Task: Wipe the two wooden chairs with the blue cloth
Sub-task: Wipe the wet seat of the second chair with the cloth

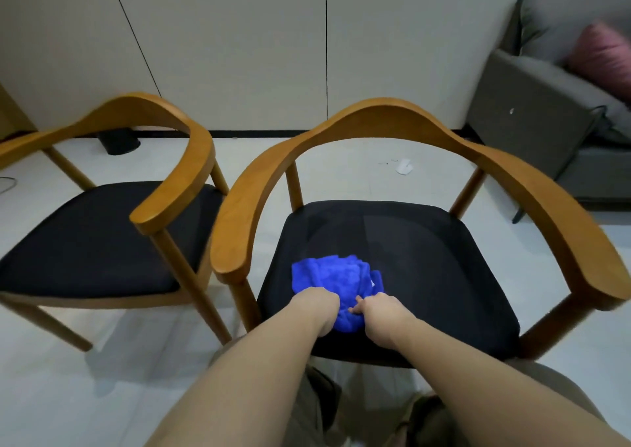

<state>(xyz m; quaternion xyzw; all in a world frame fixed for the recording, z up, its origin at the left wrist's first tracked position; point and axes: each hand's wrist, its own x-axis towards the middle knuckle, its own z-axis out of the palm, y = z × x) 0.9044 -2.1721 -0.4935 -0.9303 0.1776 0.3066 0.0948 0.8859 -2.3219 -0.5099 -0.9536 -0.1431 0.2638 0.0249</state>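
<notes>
A crumpled blue cloth (333, 281) lies on the black seat of the nearer wooden chair (382, 118), toward the seat's front left. My left hand (319, 306) grips the cloth's near left edge with its fingers curled under. My right hand (377, 310) pinches the cloth's near right edge, fingertips pointing left. Both hands sit close together at the front of the seat. A second wooden chair (136, 108) with a black seat stands to the left, its armrest almost touching the first chair's armrest.
A grey sofa (532, 118) with a pink cushion (604, 54) stands at the right. A dark object (119, 142) sits on the floor by the wall behind the left chair. A scrap of white paper (404, 166) lies on the pale floor behind the chairs.
</notes>
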